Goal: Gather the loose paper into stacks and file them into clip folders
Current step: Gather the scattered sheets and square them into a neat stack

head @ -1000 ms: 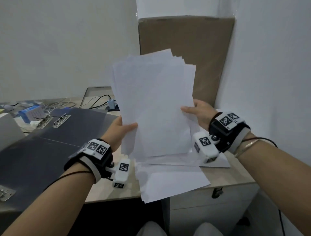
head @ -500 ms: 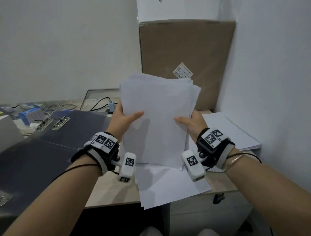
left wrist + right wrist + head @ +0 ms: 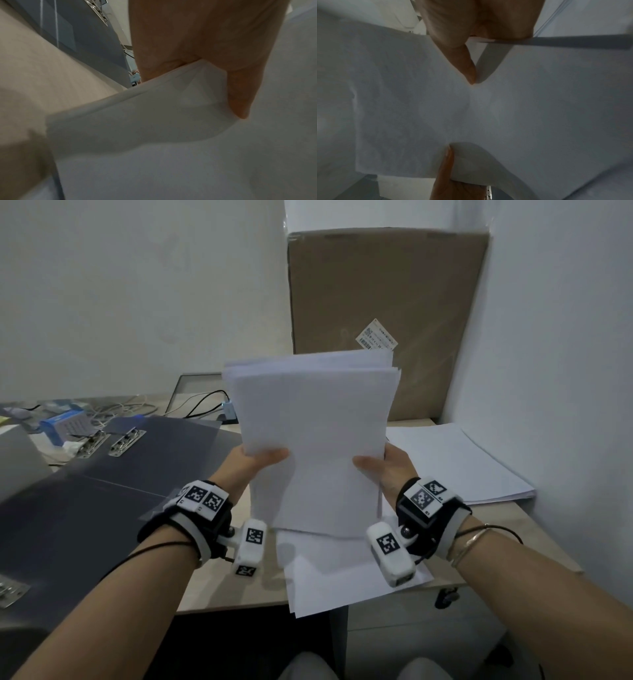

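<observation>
Far left of the left hand point(image 3: 251, 462): a blue box point(image 3: 63, 426) and loose white cables point(image 3: 123, 407) on the desk point(image 3: 222, 587). Nearer, still to that hand's left and reaching under the forearm: dark open clip folders point(image 3: 102, 491) lying flat, two metal clips point(image 3: 113, 440) side by side at the far end, another metal clip point(image 3: 8, 592) at the near left edge. Left hand itself: closed on the left edge of the paper stack point(image 3: 315, 440), thumb across the front sheet, fingers hidden behind. From the left wrist view, the same grip: thumb point(image 3: 240, 97) pressed onto the paper point(image 3: 154, 121), sheet bowed beneath it. Between both hands: the stack held upright above the desk, top edges uneven and fanned. Beneath it, loose sheets point(image 3: 342, 577) flat on the desk, one corner hanging past the front edge. Behind the stack: a tall cardboard box point(image 3: 387, 302) with a white label, leaning against the wall. Right hand point(image 3: 390, 470): pinching the stack's right edge, thumb on the front, fingers behind; right wrist view shows thumb point(image 3: 462, 60) laid on the paper point(image 3: 505, 115). Right of that hand: a second flat pile of white sheets point(image 3: 462, 467) by the wall.
</observation>
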`<state>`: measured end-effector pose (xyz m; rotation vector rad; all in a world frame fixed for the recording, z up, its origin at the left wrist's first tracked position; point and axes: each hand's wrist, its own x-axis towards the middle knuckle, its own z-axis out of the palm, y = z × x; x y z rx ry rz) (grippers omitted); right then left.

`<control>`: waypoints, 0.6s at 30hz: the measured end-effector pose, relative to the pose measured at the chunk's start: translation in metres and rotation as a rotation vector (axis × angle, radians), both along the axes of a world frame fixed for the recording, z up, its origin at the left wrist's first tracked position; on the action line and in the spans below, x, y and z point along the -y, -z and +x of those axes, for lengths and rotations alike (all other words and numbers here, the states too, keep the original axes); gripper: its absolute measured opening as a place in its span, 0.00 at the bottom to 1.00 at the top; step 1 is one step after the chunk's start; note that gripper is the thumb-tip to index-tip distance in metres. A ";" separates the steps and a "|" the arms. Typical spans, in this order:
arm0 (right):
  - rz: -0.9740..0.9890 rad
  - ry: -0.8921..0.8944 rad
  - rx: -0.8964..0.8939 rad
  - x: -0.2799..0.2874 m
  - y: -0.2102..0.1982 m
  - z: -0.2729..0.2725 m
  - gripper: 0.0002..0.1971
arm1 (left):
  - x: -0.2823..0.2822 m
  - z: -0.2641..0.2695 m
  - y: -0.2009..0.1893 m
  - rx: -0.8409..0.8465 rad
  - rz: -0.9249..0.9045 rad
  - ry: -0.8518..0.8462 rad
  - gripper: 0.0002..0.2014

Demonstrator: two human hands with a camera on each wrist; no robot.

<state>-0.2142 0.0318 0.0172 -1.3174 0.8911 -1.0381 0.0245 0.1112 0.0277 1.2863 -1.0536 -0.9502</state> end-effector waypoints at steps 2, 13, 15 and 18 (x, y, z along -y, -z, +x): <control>-0.017 0.053 0.025 0.001 -0.008 0.003 0.16 | 0.002 0.000 -0.007 -0.022 -0.015 -0.003 0.26; 0.036 -0.100 -0.414 0.018 0.049 0.000 0.40 | 0.001 -0.009 0.044 -0.135 0.135 -0.100 0.35; 0.052 -0.107 -0.419 0.020 0.051 -0.006 0.31 | 0.007 -0.013 0.039 -0.118 0.135 -0.129 0.33; 0.043 -0.051 -0.453 0.011 0.044 -0.019 0.17 | 0.016 -0.023 0.029 -0.141 0.131 -0.161 0.27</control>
